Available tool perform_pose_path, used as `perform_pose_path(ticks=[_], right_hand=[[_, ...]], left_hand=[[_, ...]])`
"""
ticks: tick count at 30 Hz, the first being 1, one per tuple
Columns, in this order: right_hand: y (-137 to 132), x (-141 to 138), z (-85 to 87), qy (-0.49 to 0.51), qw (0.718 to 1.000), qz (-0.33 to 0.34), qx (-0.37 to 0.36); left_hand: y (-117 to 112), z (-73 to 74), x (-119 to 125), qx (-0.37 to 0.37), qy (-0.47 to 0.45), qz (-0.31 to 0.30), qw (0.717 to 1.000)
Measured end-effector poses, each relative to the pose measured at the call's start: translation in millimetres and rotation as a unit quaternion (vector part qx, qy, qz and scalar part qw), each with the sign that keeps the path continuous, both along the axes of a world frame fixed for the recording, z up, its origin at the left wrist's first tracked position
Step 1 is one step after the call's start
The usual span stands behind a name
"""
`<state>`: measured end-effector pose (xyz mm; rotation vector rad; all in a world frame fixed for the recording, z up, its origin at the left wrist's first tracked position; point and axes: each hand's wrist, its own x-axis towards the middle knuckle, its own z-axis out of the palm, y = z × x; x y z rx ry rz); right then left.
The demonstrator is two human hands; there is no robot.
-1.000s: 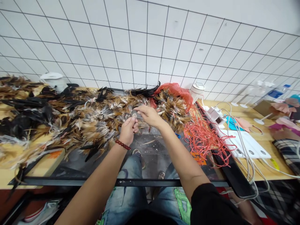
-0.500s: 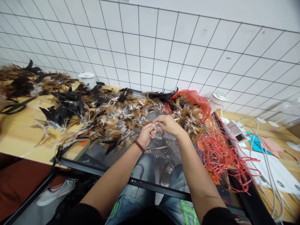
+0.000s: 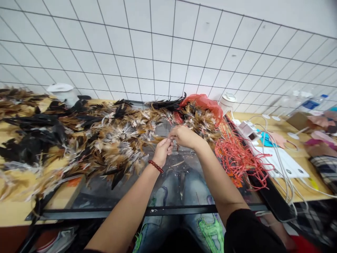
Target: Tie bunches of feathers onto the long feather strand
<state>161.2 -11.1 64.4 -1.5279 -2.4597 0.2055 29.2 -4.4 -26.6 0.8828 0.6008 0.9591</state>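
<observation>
My left hand (image 3: 163, 150), with a dark red bead bracelet (image 3: 156, 166) at the wrist, is closed in a pinch. My right hand (image 3: 183, 136) meets it at the fingertips, its fingers also curled and pressed together. Whatever is between the fingertips is too small and hidden to make out. Both hands hover over a clear, dark-framed tabletop panel (image 3: 168, 182). Just left of them spreads a heap of brown and white feathers (image 3: 116, 140). Behind my right hand another bunch of brown feathers (image 3: 201, 121) lies against a red plastic bag (image 3: 206, 103).
Black feathers (image 3: 34, 142) lie at the left. Tangled red strips (image 3: 239, 158) are on the right, beside a white power adapter (image 3: 249, 130) with cables. White containers (image 3: 63, 93) stand along the wire grid (image 3: 160, 52). A single loose feather (image 3: 177, 164) lies on the panel.
The view has swung to the right, so the table's things appear farther left and more shows at the right edge. My hands remain pinched together at the fingertips.
</observation>
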Motion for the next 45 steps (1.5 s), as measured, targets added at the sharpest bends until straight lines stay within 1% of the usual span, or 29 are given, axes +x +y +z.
perform_pose_path(ticks=[2,4,8,10,16,18,21,24,28,31,32,33,35,36,37,38,40,43,45], right_hand=[[-1,-1,3.2,-0.002,1.0,-0.008,-0.007],[0,0,3.4,0.016,1.0,-0.012,-0.016],[5,3,-1.9,0.089,0.995,-0.011,-0.032],[6,3,-4.0,0.11,0.993,-0.014,-0.038],[6,-1,-4.4,0.111,0.993,-0.02,-0.016],[5,0,-4.7,0.109,0.994,-0.017,-0.018],[5,6,-4.1,0.114,0.993,-0.011,-0.021],[3,18,0.3,0.144,0.988,-0.046,0.012],[-4,41,10.2,0.184,0.973,-0.126,0.065],[-9,58,15.3,0.191,0.963,-0.174,0.072],[-10,60,16.2,0.189,0.962,-0.185,0.067],[-11,61,16.9,0.185,0.963,-0.188,0.062],[-12,58,17.8,0.171,0.969,-0.172,0.051],[-12,53,18.4,0.161,0.974,-0.154,0.047],[-12,47,19.1,0.154,0.978,-0.133,0.045],[-12,41,19.9,0.148,0.982,-0.111,0.046],[-14,30,21.7,0.145,0.985,-0.075,0.05],[-16,22,23.4,0.145,0.986,-0.05,0.058],[-16,23,22.9,0.148,0.986,-0.044,0.07]], left_hand=[[1,0.1,0,-0.001,-0.003,-0.005,1.0],[2,-0.2,0,-0.001,-0.005,-0.004,1.0],[1,-0.1,-1,-0.006,-0.008,0.005,1.0],[1,0.6,-1,-0.007,-0.009,0.007,1.0],[2,0.7,-3,-0.009,-0.017,0.012,1.0],[1,-0.1,-4,-0.006,-0.008,0.001,1.0],[0,0.0,-4,0.005,0.006,-0.039,0.999],[-3,2.5,-5,0.014,0.018,-0.05,0.999],[-5,7.7,-5,0.009,0.029,-0.011,0.999],[-7,12.5,-11,0.008,0.064,0.027,0.998],[-7,14.6,-13,0.028,0.09,0.053,0.994],[-8,17.1,-16,0.063,0.125,0.091,0.986],[-7,24.0,-21,0.156,0.194,0.17,0.953],[-6,28.3,-23,0.198,0.218,0.199,0.935],[-5,33.1,-23,0.228,0.232,0.214,0.921],[-4,38.2,-22,0.245,0.236,0.215,0.915],[1,48.3,-17,0.246,0.226,0.179,0.925],[8,60.3,-7,0.208,0.182,0.065,0.959],[13,64.7,-2,0.171,0.158,-0.008,0.972]])
